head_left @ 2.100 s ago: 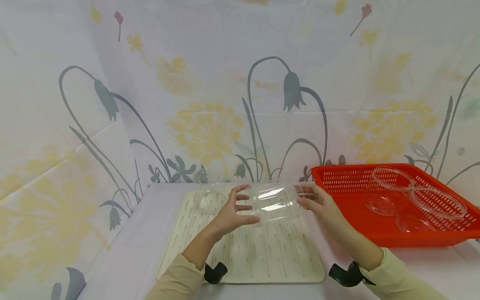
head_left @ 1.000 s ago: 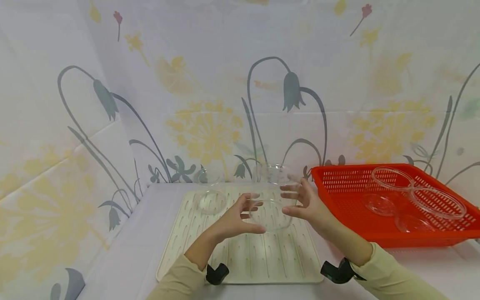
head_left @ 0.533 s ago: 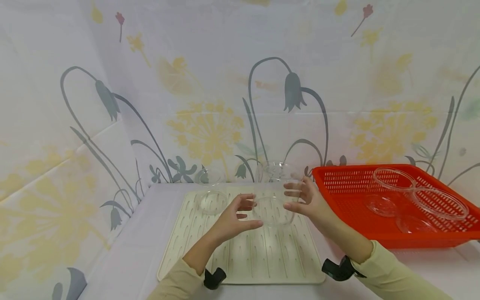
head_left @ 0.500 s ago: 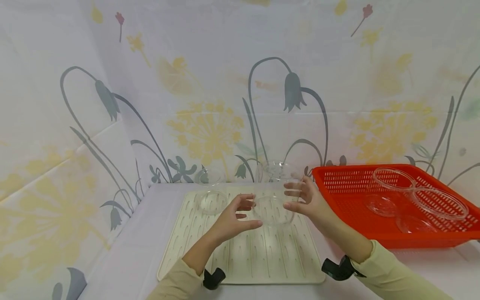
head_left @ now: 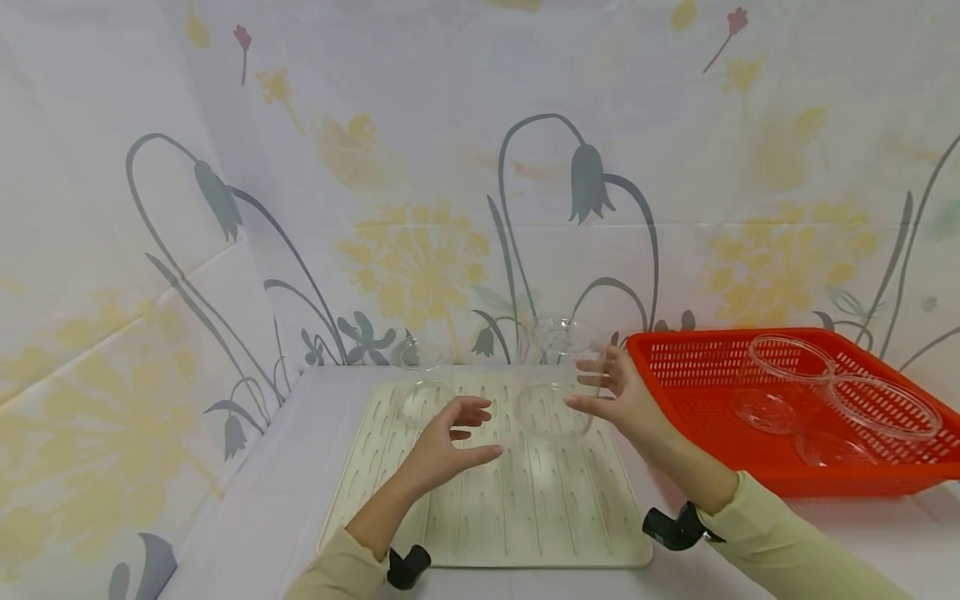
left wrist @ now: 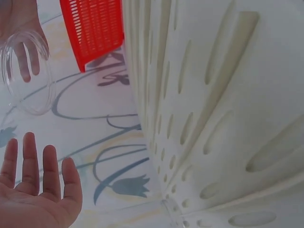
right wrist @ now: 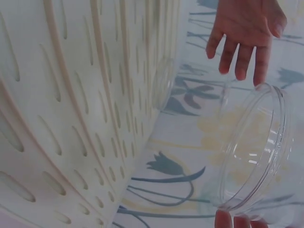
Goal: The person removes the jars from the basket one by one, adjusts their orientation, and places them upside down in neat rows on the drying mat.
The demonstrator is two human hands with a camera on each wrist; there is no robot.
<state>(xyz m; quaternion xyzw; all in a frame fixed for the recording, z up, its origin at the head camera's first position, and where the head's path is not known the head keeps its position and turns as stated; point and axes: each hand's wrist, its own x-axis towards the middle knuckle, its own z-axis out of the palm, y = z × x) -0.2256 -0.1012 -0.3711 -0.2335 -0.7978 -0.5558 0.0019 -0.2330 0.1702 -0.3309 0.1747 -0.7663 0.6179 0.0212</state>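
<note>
Nearest me, the left hand (head_left: 444,448) is spread, fingers relaxed, holding nothing. From its palm, the clear jar (head_left: 556,383) stands upright at two o'clock, a gap between them, over the ridged mat (head_left: 525,517). The right hand (head_left: 636,407) grips that jar by its side, the jar at its ten o'clock. Off at its three o'clock sits the red basket (head_left: 757,482). Farther back, a second jar (head_left: 422,387) rests on the mat, at the left hand's eleven.
</note>
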